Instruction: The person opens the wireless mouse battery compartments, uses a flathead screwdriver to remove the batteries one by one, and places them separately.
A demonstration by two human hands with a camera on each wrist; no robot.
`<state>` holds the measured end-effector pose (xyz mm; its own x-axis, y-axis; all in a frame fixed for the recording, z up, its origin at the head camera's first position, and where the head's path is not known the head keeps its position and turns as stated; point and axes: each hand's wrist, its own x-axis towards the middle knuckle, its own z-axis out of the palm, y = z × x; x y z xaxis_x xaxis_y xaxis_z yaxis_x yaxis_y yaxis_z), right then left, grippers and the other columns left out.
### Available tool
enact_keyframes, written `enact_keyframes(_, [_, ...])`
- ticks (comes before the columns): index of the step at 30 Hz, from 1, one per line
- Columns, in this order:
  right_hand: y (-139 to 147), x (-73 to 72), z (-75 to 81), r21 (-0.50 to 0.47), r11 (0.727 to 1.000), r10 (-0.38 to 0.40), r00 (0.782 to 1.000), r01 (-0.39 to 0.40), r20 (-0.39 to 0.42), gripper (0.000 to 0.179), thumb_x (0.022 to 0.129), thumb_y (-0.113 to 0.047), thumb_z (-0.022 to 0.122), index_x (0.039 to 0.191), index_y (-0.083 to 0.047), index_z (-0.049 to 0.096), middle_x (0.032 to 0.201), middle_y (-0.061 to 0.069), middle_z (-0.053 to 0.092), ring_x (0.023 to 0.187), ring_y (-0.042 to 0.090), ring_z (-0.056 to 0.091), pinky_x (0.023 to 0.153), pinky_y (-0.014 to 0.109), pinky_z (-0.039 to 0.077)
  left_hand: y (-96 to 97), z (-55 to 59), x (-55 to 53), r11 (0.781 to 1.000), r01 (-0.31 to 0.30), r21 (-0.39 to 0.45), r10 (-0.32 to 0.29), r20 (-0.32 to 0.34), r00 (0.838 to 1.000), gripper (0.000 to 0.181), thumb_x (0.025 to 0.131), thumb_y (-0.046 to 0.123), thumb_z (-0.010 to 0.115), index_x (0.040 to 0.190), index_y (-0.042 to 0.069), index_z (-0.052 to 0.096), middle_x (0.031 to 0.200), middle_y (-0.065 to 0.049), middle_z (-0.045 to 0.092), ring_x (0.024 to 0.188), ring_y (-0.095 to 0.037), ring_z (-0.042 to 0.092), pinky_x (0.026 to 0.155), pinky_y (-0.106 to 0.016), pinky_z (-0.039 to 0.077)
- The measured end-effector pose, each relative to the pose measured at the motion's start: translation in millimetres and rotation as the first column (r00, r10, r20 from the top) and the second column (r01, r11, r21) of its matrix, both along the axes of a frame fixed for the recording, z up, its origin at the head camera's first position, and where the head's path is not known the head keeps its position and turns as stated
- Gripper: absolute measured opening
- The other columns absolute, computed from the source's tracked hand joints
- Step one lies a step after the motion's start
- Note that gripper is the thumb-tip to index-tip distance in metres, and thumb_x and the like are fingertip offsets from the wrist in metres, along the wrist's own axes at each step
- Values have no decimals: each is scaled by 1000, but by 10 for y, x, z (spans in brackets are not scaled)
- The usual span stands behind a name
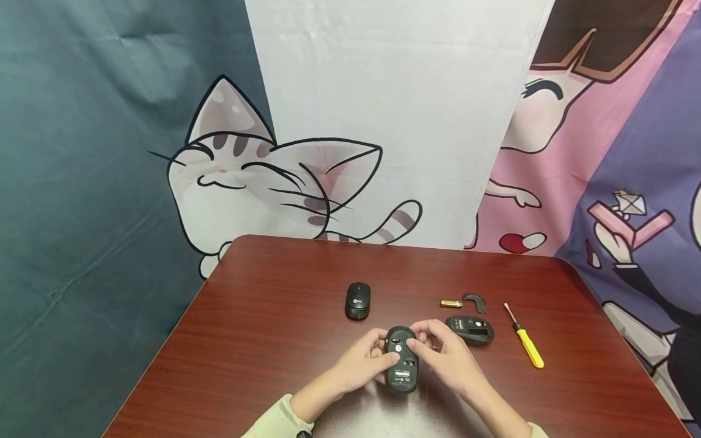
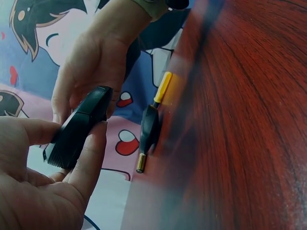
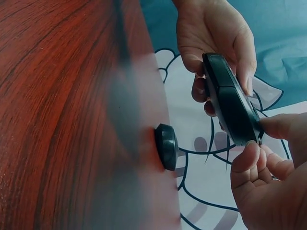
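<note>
Both hands hold a black computer mouse (image 1: 402, 372) over the near part of the table, its underside with a label and small switches turned up. My left hand (image 1: 356, 367) grips its left side, thumb on the underside and fingers around the edge. At the far right corner, my right hand (image 1: 451, 359) pinches the mouse between thumb and fingers. The right wrist view shows the mouse (image 3: 230, 103) edge-on, with the right fingertips at one end. In the left wrist view, the left thumb and fingers hold the mouse (image 2: 79, 129) across its end.
Behind the hands, a second black mouse (image 1: 358, 300) sits upright. To the right, another mouse (image 1: 465, 327) lies underside up with an open slot. Beyond it are a battery (image 1: 451, 303) and a curved dark cover (image 1: 477, 302). A yellow-handled screwdriver (image 1: 529, 348) lies farther right.
</note>
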<state>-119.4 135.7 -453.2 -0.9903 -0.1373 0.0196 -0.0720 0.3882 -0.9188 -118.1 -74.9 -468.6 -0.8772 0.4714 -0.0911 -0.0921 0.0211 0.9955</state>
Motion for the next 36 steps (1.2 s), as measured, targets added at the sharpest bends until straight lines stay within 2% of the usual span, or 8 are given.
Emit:
enact_keyframes(5, [-5,-13,43,-9,1000,-21,999,21,31,20,89,-21,79,104,-14,68,93,2,57,84,15,59,63,22,53,-7,-28,-11,1000,-5,-7,5,11,1000,40,97,12,65,131,-3,51,98,-6,66,79,-16,70,65,-31,65])
enact_keyframes(10, [2,-59,124,-74,997,25,996,-18,90,25,92,-25,76,105,-6,67,78,6,59,66,14,55,54,25,51,-2,-47,-15,1000,-11,-8,11,22,1000,38,97,11,65,131,-3,51,98,-6,66,80,-19,71,66,-33,65])
enact_keyframes(16, [30,-224,175,-116,993,27,995,-16,93,24,94,-23,73,104,-2,67,73,6,59,63,15,56,55,28,53,2,-56,-15,1000,-13,-20,13,24,1000,37,96,9,65,129,-3,52,98,-7,66,80,-20,71,66,-34,66])
enact_keyframes(22, [72,-453,113,-129,991,32,995,-20,92,25,95,-23,72,106,0,66,73,6,61,64,15,58,57,31,56,-6,-58,-9,1000,-10,-29,11,20,1000,39,97,10,65,131,-5,52,98,-7,67,80,-19,71,64,-32,65])
enact_keyframes(29, [54,-681,26,-99,995,4,990,10,140,31,96,-25,71,113,0,66,72,5,61,64,15,58,56,27,55,-12,-68,-11,999,-4,-37,5,19,1000,39,96,10,65,130,-5,52,98,-6,67,78,-16,70,62,-29,64])
enact_keyframes(36, [-15,-914,-132,-57,998,-14,992,22,126,26,97,-24,69,108,0,67,69,3,62,61,12,58,55,26,54,-11,-80,-5,999,-10,-46,11,23,1000,39,96,10,66,130,-4,52,97,-6,67,78,-16,70,62,-28,64])
